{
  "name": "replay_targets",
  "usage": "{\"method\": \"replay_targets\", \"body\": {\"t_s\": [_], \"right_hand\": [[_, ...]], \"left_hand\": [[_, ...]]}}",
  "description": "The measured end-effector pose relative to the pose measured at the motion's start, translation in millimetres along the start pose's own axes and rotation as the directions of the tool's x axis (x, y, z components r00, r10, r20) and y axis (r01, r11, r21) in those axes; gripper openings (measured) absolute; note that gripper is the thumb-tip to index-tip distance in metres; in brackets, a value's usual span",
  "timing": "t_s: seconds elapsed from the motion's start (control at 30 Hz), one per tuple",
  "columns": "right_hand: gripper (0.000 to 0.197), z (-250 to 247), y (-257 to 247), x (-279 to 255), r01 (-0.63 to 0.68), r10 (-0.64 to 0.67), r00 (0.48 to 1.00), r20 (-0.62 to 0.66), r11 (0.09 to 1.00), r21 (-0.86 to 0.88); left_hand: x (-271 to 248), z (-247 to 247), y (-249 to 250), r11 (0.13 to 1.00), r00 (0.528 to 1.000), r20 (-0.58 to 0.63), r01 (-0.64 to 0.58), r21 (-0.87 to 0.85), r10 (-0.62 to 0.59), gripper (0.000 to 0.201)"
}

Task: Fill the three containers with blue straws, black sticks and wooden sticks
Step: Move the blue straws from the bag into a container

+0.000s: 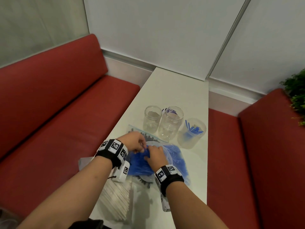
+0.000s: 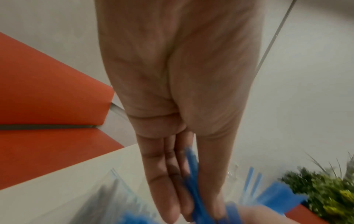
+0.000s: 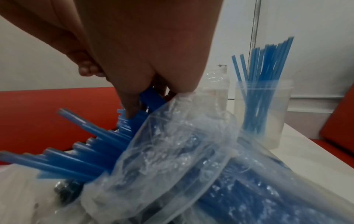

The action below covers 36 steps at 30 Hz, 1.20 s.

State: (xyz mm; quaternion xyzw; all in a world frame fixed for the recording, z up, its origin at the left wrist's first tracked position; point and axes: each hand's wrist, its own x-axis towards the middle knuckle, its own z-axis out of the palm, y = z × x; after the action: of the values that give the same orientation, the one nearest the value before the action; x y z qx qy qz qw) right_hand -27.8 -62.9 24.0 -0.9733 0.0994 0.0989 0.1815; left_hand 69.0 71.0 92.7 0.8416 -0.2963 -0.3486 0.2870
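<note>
A clear bag of blue straws [image 1: 175, 156] lies on the white table [image 1: 178, 90], its mouth facing me. My left hand [image 1: 138, 145] pinches a few blue straws [image 2: 192, 178] between thumb and straight fingers at the bag's mouth. Beside it, my right hand [image 1: 152, 155] digs into the same bundle; its fingertips [image 3: 130, 106] pinch straws [image 3: 86, 154] at the bag's crumpled rim [image 3: 172, 136]. Behind stand two clear jars [image 1: 152, 119] [image 1: 170, 123] with nothing inside and a frosted container [image 1: 192, 133] holding several blue straws. A bag of black sticks [image 1: 146, 135] lies under my left hand.
A bag of pale wooden sticks [image 1: 115, 199] lies near the table's front left edge under my left forearm. Red bench seats [image 1: 66, 129] flank the narrow table on both sides. A green plant [image 1: 297, 96] sits at the far right. White wall panels close the far end.
</note>
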Motion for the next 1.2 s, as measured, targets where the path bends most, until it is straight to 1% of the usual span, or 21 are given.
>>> {"method": "replay_targets", "body": {"t_s": [0.07,0.1,0.2,0.27,0.33,0.37,0.43,0.47,0.53,0.6,0.7,0.77,0.83,0.97,1.1,1.2], "right_hand": [[0.024,-3,-4,1,-0.004,0.009,0.998,-0.069,0.998,0.060],[0.023,-5,-5,1,-0.005,0.015,0.996,-0.092,0.995,0.104],[0.022,-7,-7,0,-0.029,0.054,0.992,-0.116,0.978,0.204],[0.025,-8,-8,-1,-0.032,0.061,0.989,-0.138,0.979,0.203],[0.026,-10,-10,-2,0.026,0.008,0.983,-0.183,0.982,0.187],[0.024,-11,-11,-3,0.074,-0.027,0.978,-0.206,0.971,0.227],[0.016,-17,-16,-6,0.153,-0.062,0.973,-0.221,0.893,0.422],[0.018,-21,-19,-9,0.180,-0.072,0.971,-0.229,0.848,0.498],[0.018,-29,-23,-11,0.222,-0.054,0.954,-0.295,0.790,0.572],[0.016,-42,-27,-10,0.263,0.002,0.923,-0.384,0.726,0.636],[0.011,-65,-31,-6,0.307,0.113,0.878,-0.466,0.614,0.727],[0.011,-79,-33,-6,0.315,0.167,0.864,-0.476,0.558,0.768],[0.012,-93,-34,-9,0.322,0.209,0.854,-0.476,0.506,0.800],[0.013,-135,-39,-13,0.393,0.260,0.825,-0.502,0.375,0.840],[0.012,-175,-42,-15,0.485,0.278,0.786,-0.551,0.274,0.830],[0.012,-187,-45,-17,0.533,0.292,0.763,-0.576,0.220,0.817]], "left_hand": [[-2,-9,-1,0.995,0.999,-0.039,-0.039,-0.097,0.036,0.025],[-3,-12,-3,0.987,0.997,-0.055,-0.054,-0.151,0.046,0.031],[-5,-18,-2,0.957,0.993,-0.108,-0.070,-0.281,0.041,0.039],[-4,-21,2,0.921,0.987,-0.162,-0.082,-0.380,0.021,0.050],[-2,-22,4,0.864,0.972,-0.234,-0.107,-0.491,-0.012,0.054],[-1,-21,4,0.840,0.963,-0.265,-0.115,-0.531,-0.036,0.056],[2,-17,2,0.806,0.949,-0.303,-0.111,-0.581,-0.088,0.057],[3,-14,1,0.785,0.944,-0.308,-0.103,-0.610,-0.116,0.057],[7,-7,-1,0.720,0.936,-0.304,-0.085,-0.689,-0.180,0.052],[12,0,-3,0.670,0.925,-0.294,-0.061,-0.740,-0.241,0.047],[17,11,-4,0.603,0.941,-0.224,-0.028,-0.797,-0.252,0.043],[18,19,-2,0.575,0.950,-0.174,0.006,-0.818,-0.257,0.038],[19,26,-1,0.568,0.954,-0.138,0.038,-0.822,-0.265,0.034],[20,31,-2,0.554,0.958,-0.098,0.070,-0.830,-0.269,0.030],[22,33,5,0.489,0.965,-0.059,0.077,-0.869,-0.256,0.034],[20,34,16,0.433,0.966,-0.009,0.107,-0.895,-0.258,0.043]]}}
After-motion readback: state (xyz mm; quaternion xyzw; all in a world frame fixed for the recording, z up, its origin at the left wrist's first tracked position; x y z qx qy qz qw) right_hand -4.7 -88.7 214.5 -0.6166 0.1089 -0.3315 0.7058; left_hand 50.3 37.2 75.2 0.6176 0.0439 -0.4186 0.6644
